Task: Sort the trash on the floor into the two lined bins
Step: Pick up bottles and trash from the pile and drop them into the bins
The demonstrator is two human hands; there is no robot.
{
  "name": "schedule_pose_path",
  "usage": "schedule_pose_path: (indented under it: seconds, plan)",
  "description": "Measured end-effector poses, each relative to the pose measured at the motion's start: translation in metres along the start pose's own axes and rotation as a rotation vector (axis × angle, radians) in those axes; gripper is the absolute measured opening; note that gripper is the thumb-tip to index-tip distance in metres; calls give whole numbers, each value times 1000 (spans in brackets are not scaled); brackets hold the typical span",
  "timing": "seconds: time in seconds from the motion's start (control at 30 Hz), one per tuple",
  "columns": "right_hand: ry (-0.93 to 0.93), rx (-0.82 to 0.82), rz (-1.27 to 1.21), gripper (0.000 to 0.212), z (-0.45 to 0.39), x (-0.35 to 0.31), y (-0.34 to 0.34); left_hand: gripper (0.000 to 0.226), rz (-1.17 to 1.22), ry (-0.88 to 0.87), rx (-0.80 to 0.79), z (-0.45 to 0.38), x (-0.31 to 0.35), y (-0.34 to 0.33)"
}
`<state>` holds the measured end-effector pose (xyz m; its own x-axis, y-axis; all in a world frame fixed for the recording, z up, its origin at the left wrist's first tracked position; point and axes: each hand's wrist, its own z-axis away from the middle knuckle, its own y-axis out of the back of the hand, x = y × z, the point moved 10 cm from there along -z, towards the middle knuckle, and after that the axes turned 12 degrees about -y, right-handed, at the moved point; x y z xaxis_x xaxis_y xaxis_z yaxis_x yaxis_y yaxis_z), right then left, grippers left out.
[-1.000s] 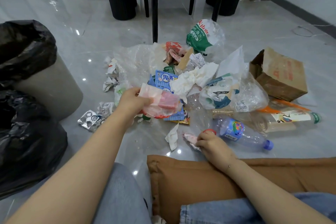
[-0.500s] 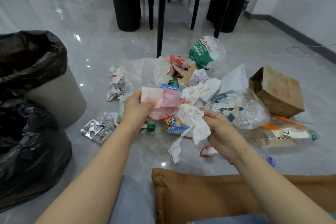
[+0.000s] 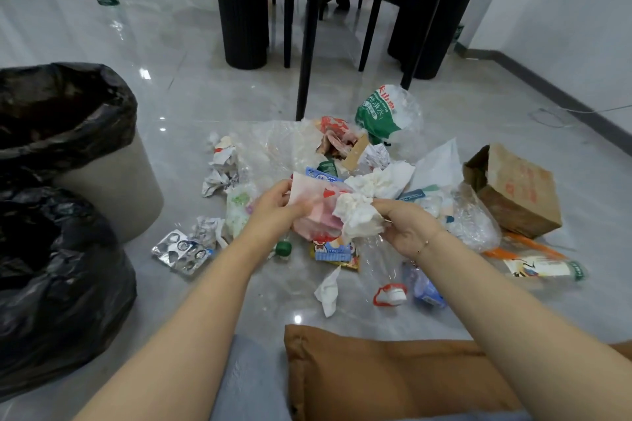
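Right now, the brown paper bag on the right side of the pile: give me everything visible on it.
The brown paper bag lies on its side on the grey floor, at the far right of the trash heap. It looks like creased kraft paper with faded red print on its upper face. Its open mouth faces left, toward the pile, and the inside is dark. It keeps a boxy shape, slightly crushed. Crumpled clear plastic lies against its near left edge, and an orange strip sits at its front bottom. Neither hand touches it.
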<state>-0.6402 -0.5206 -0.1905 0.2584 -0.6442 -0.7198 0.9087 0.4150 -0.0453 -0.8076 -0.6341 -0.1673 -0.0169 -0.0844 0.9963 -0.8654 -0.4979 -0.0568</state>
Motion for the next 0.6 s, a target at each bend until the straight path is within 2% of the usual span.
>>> schedule_pose_path:
  seconds: [0.07,0.13,0.23,0.33,0.47,0.6]
  plan:
    - [30,57,-8,28,-3,-2,-1,34,-5,1,-43,1,-2,-8]
    - [94,90,-19,14,3,-5,-8,38,3,38,-93,5,-5,-19]
    - [202,115,-34,22,14,-14,-23,39,-9,54,-124,10,-5,-26]
    - [203,91,-6,23,20,-13,-37,40,-22,28,-70,10,-2,-19]
    - [159,-27,27,17,30,-11,-50,48,-70,28,40,7,-1,-3]
    - [207,-72,116,35,32,-17,-54,48,-96,9,69,3,-3,6]
